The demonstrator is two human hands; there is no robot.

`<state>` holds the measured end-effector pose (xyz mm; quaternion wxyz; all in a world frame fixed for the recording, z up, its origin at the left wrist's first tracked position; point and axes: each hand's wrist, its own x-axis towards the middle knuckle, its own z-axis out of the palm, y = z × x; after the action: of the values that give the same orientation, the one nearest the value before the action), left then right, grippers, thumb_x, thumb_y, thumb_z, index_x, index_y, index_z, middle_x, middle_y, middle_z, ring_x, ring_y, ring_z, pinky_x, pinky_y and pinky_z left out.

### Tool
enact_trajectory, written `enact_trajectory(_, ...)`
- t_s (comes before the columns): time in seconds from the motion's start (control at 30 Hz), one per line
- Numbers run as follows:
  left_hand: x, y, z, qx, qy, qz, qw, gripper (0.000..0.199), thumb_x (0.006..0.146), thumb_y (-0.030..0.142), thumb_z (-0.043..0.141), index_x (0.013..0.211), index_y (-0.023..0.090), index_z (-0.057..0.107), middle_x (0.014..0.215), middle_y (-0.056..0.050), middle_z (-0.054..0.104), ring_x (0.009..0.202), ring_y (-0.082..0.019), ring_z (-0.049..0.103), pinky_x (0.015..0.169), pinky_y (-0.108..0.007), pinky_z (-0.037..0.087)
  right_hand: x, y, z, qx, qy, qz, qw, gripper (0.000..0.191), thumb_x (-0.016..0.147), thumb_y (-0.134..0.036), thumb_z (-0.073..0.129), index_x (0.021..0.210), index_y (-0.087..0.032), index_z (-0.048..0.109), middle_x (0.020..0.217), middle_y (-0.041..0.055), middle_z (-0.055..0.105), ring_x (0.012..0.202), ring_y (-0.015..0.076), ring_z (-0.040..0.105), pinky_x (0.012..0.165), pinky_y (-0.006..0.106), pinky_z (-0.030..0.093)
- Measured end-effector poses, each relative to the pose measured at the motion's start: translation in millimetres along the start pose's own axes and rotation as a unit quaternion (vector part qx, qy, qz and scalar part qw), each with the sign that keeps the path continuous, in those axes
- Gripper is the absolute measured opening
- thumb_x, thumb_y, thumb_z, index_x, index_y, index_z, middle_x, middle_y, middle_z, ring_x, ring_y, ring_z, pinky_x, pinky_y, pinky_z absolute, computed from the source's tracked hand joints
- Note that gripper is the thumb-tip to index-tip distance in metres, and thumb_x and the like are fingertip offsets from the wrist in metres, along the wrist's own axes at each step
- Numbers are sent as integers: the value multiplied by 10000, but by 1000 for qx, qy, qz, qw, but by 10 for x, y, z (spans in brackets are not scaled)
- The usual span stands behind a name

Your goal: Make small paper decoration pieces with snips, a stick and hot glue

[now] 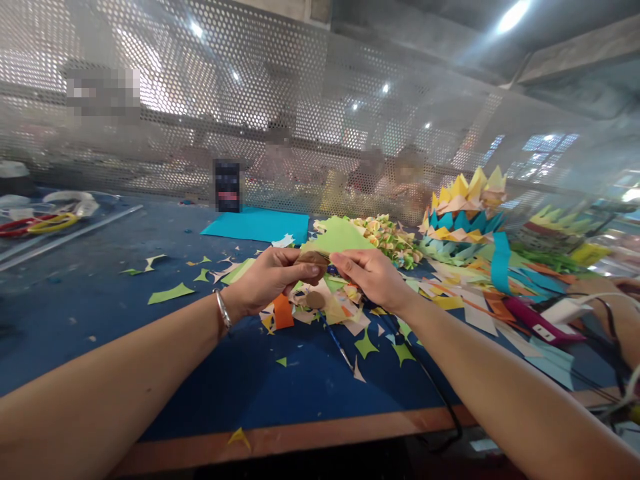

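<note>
Between my two hands is a small brown piece, thin and flat-looking. My left hand is closed on it, thumb on top. My right hand pinches at its right end; whether the fingertips grip the same piece is hard to make out. Below the hands lies a heap of paper scraps, with a brown disc and an orange piece on it. A thin blue stick slants out toward me. Just behind the hands is a light green sheet.
A turquoise sheet lies at the back, near folded paper pieces. Stacked zigzag paper rings stand back right. A magenta power strip with cables is at right, beside another person's arm. Scissors lie far left.
</note>
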<state>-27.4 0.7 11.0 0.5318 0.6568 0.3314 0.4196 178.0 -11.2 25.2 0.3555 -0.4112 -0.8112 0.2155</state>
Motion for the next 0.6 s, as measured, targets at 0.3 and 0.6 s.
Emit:
enact_trajectory(0.3,7,-4,-12,5,-25,3,1000,215,734,316,718,819,122,750,677,-24,628,469,-55,363,411,-204,234,7,5,-6,0,-5,8,1000,534,923,-613,449,580,-207,396,539,-58,270,500,98,284,501,285,232)
enact_trajectory(0.6,14,-20,-22,16,-20,10,1000,229,738,322,716,837,119,753,696,-33,637,478,-56,368,423,-209,234,11,2,-27,4,-12,3,1000,540,919,-625,441,582,-206,395,544,-59,260,509,100,285,508,278,239)
